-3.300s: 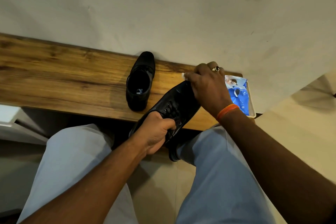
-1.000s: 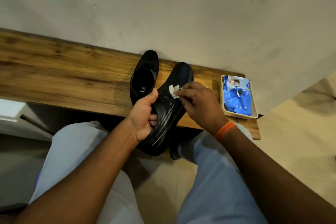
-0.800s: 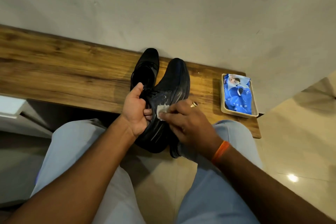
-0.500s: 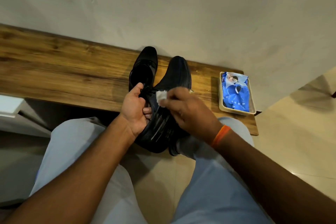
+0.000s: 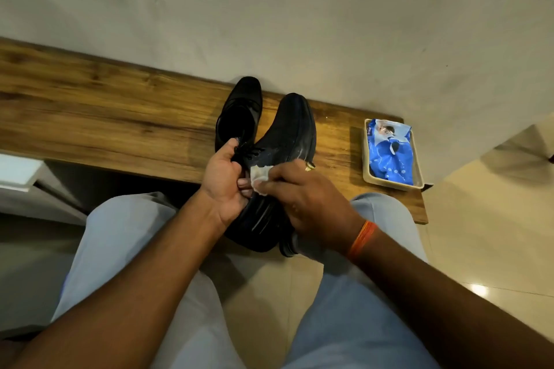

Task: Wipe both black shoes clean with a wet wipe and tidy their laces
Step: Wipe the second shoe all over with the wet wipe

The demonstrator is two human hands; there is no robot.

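Over my lap, I'm gripping the shoe [image 5: 281, 141] with my left hand [image 5: 223, 186], right hand [image 5: 302, 198] pinching the wipe [image 5: 259, 175], rubbing; laces probably need tidying next.

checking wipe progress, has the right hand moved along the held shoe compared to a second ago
Yes. The right hand with the wet wipe has slid from mid-shoe toward the heel of the held shoe, ending further from the wipes tray.

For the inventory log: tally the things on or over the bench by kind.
Shoes: 2, held, resting
Wipe: 1
Wipe pack: 1
Tray: 1
Total: 5
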